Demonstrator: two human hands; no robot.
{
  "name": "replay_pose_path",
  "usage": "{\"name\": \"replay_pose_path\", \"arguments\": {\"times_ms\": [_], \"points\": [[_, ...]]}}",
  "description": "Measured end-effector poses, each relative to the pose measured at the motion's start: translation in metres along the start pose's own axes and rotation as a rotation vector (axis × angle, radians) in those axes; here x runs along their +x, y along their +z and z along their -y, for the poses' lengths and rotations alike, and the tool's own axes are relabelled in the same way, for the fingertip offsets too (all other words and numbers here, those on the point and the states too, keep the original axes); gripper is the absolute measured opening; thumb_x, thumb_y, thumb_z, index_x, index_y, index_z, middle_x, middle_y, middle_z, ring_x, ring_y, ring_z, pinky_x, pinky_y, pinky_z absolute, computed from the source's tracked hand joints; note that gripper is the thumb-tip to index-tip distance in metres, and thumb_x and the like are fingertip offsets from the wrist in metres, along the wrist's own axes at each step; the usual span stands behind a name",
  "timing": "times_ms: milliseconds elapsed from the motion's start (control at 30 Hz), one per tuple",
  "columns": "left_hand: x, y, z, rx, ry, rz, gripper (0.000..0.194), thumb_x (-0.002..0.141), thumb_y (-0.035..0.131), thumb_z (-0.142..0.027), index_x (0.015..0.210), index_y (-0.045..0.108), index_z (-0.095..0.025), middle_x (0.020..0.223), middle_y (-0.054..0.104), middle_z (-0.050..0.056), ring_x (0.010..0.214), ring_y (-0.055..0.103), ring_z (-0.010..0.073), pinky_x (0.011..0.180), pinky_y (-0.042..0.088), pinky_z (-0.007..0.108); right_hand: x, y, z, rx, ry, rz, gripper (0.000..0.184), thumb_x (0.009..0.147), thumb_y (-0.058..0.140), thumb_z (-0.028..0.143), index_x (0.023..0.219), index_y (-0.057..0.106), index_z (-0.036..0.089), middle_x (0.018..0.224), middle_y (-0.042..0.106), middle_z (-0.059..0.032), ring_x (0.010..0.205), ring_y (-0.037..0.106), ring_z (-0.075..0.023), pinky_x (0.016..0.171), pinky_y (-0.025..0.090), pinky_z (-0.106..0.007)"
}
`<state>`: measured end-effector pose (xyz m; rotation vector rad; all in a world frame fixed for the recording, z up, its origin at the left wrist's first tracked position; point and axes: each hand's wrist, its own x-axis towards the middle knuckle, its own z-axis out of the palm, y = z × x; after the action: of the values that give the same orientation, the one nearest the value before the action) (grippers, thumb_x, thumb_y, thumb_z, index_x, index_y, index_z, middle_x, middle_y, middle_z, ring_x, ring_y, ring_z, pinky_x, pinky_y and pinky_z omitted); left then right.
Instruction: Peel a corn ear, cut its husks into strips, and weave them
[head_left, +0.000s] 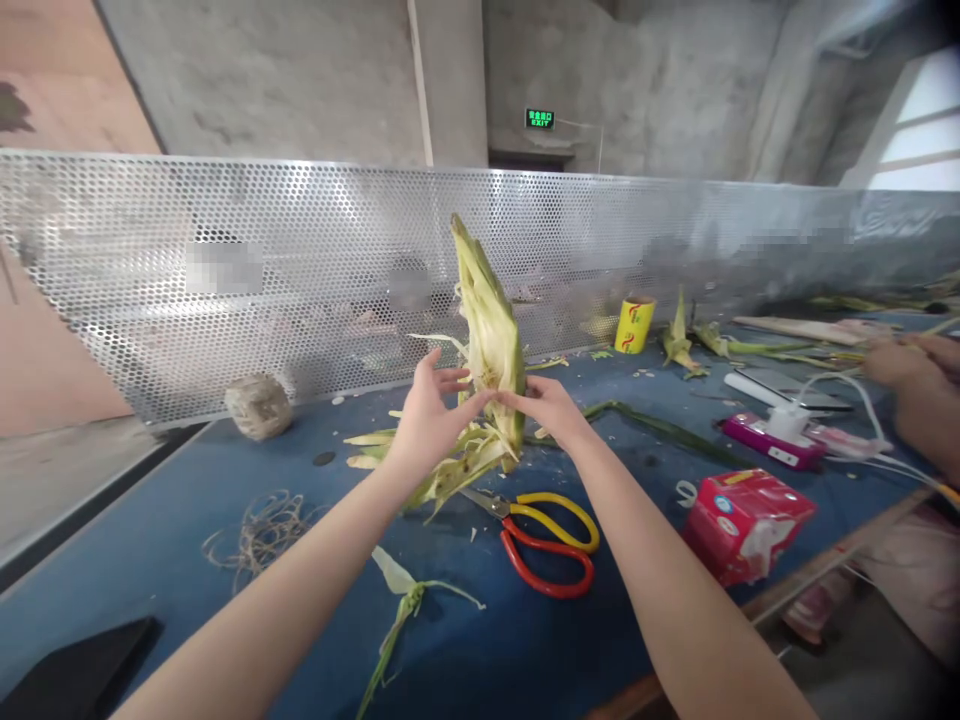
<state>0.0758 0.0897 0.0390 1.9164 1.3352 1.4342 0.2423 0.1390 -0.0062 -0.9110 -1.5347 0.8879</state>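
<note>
Left fingers point(471, 406) and right fingers point(523, 403) hold a pale-green corn husk point(493, 335) near red-and-yellow-handled scissors point(501, 508).

The person's left forearm point(300, 590) and right forearm point(660, 540) are bare, slim and smooth, tapering to narrow wrists; the left hand point(437, 412) and right hand point(553, 405) are bare, slender-fingered.

I'm in a workshop, with a bare concrete wall point(300, 85) and lit exit sign point(539, 119). A perforated metal screen point(337, 230) edges my blue worktable point(525, 655).
</note>
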Motion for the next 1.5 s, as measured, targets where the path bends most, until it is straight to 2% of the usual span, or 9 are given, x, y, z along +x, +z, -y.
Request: {"name": "replay_pose_path", "arguments": {"times_ms": [133,267,433,667,867,1133,1300,1433,1500], "points": [[0.016,0.019,0.008,-0.092,-0.032,-0.049,0.087,0.060,0.074,-0.036,0.129,0.026,-0.015,0.112,0.057,0.015,0.098,0.060,0.0249,0.082,0.048,0.040,-0.001,0.000,0.007,-0.112,0.008,-0.028,0.040,0.060,0.069,0.048,0.079,0.069,0.013,0.076,0.067,-0.0067,0.071,0.058,-0.0195,0.062,0.043,-0.029],[0.025,0.022,0.017,-0.214,-0.018,-0.060,0.085,0.058,0.076,-0.034,0.126,0.029,-0.016,0.114,0.057,0.014,0.100,0.059,0.0248,0.082,0.049,0.038,0.000,0.001,0.012,-0.268,-0.049,-0.054,0.035,0.063,0.065,0.049,0.074,0.067,0.016,0.071,0.064,-0.0037,0.067,0.056,-0.0178,0.060,0.039,-0.028],[0.029,0.018,0.025,-0.344,-0.094,-0.016,0.079,0.063,0.073,-0.027,0.127,0.029,-0.017,0.114,0.058,0.013,0.091,0.063,0.0214,0.077,0.051,0.035,-0.001,0.003,0.012,-0.274,-0.036,-0.139,0.039,0.060,0.070,0.042,0.091,0.066,0.019,0.083,0.065,-0.0053,0.072,0.057,-0.0180,0.064,0.042,-0.030],[0.027,0.013,0.025,-0.325,-0.111,-0.039,0.075,0.065,0.071,-0.025,0.127,0.031,-0.013,0.110,0.061,0.015,0.084,0.065,0.0189,0.076,0.052,0.033,-0.005,0.004,0.014,-0.305,-0.019,-0.157,0.045,0.062,0.069,0.043,0.100,0.061,0.021,0.085,0.064,-0.0043,0.079,0.058,-0.0205,0.070,0.042,-0.035],[0.029,0.014,0.027,-0.264,-0.056,-0.117,0.074,0.061,0.071,-0.024,0.124,0.034,-0.013,0.084,0.067,0.006,0.074,0.066,0.0176,0.074,0.052,0.033,-0.010,0.006,0.024,-0.487,-0.013,-0.241,0.054,0.057,0.069,0.052,0.100,0.059,0.022,0.090,0.065,-0.0051,0.095,0.054,-0.0283,0.084,0.032,-0.047],[0.030,0.016,0.022,-0.117,-0.043,-0.171,0.067,0.061,0.071,-0.021,0.122,0.045,-0.016,0.079,0.070,0.005,0.080,0.067,0.0211,0.079,0.049,0.035,-0.015,0.012,0.029,-0.583,-0.043,-0.158,0.050,0.054,0.069,0.056,0.090,0.062,0.022,0.096,0.065,-0.0071,0.100,0.050,-0.0325,0.085,0.029,-0.050],[0.025,0.011,0.024,-0.007,-0.056,-0.171,0.070,0.062,0.072,-0.027,0.126,0.045,-0.014,0.080,0.071,0.007,0.087,0.066,0.0223,0.082,0.048,0.035,-0.011,0.007,0.022,-0.456,-0.031,-0.161,0.041,0.058,0.069,0.050,0.085,0.064,0.020,0.094,0.067,-0.0068,0.094,0.056,-0.0289,0.084,0.034,-0.047],[0.010,0.003,0.032,0.130,-0.163,-0.103,0.076,0.060,0.073,-0.035,0.127,0.044,-0.015,0.078,0.072,0.005,0.073,0.068,0.0220,0.069,0.051,0.034,-0.004,0.000,0.008,-0.237,-0.015,-0.145,0.039,0.057,0.070,0.046,0.084,0.066,0.018,0.092,0.068,-0.0085,0.087,0.061,-0.0259,0.077,0.043,-0.039],[0.002,0.000,0.034,0.203,-0.200,-0.058,0.069,0.061,0.072,-0.036,0.123,0.049,-0.016,0.073,0.072,0.004,0.072,0.068,0.0220,0.068,0.050,0.033,-0.002,-0.002,0.003,-0.121,-0.008,-0.141,0.039,0.055,0.072,0.044,0.082,0.067,0.016,0.089,0.069,-0.0088,0.084,0.062,-0.0256,0.075,0.046,-0.038]]}}
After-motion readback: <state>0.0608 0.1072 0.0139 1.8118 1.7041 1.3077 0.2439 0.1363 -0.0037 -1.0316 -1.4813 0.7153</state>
